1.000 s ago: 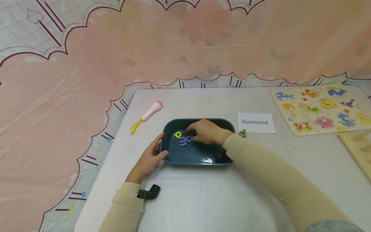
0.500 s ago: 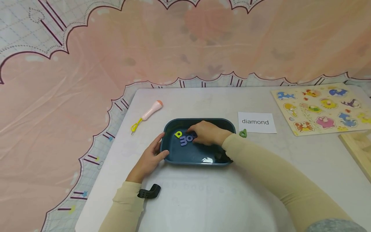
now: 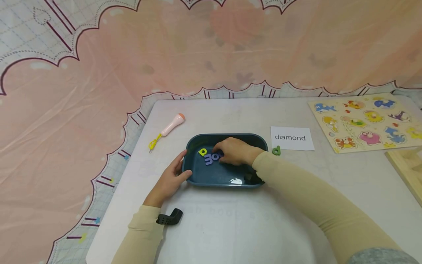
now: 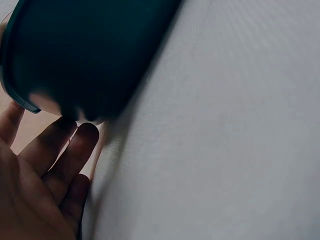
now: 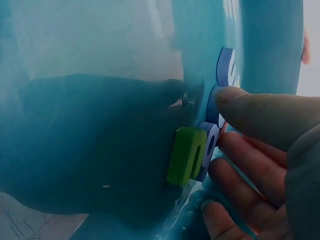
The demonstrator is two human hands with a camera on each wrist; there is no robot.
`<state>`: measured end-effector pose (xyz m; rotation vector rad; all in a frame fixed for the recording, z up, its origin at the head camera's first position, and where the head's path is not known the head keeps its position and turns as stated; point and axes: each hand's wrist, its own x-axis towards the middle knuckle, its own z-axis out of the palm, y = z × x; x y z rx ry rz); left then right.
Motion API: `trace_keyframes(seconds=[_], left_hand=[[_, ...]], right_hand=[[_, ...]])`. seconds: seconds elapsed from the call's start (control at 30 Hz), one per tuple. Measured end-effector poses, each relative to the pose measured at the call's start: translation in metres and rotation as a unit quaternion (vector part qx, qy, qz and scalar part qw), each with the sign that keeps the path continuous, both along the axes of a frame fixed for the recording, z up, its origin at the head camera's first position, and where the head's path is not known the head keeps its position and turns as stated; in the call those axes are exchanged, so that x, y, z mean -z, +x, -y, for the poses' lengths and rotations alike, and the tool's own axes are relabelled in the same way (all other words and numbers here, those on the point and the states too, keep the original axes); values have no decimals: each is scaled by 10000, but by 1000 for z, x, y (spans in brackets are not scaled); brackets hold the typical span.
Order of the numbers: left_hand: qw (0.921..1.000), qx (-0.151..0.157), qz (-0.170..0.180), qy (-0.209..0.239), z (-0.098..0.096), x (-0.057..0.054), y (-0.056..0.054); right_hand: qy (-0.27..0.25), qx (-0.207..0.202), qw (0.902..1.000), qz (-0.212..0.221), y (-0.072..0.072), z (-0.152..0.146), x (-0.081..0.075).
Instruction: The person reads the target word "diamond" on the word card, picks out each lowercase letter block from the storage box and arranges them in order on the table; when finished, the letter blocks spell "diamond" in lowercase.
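A dark blue rounded plastic tray (image 3: 197, 176) sits on the white table (image 3: 230, 227), toward its middle. In the head view three foam letters show inside the tray: one yellow-green letter (image 3: 202, 151), one purple "m" (image 3: 208, 159) and one purple "o" (image 3: 215, 157) lying side by side, touching. The right wrist view shows what the head view hides: a green foam letter (image 5: 186, 155) standing on edge against a purple one (image 5: 207, 150) beneath the fingers, so at least four letters lie in the tray.

The right hand (image 3: 234, 151) reaches across into the tray, palm down, fingers curled over the letters; in the wrist view its thumb presses a purple letter while the fingers (image 5: 250, 165) sit just behind the green and purple pair. Whether it actually pinches a letter cannot be told.

The left hand (image 3: 169, 179) rests at the tray's left front corner, thumb against the rim, fingers relaxed and nearly straight along the outer wall; the left wrist view shows the fingertips (image 4: 82, 140) touching the tray's underside edge.

Just right of the tray lies one green foam "d" (image 3: 276, 150), apart from it, beside one white card printed "diamond" (image 3: 291, 138). Farther right are one wooden animal peg puzzle (image 3: 366, 123) and, to the left, one pink toy microphone with a yellow cord (image 3: 171, 126).
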<state>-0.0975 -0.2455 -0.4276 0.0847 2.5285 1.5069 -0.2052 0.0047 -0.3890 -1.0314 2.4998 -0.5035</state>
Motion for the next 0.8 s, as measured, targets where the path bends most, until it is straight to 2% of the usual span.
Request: trace_keyframes(seconds=[0.8], left_hand=[[10000,56,-54,-10,0,0,-1]], right_hand=[[-82,-28,9999,70,0,-1,1]])
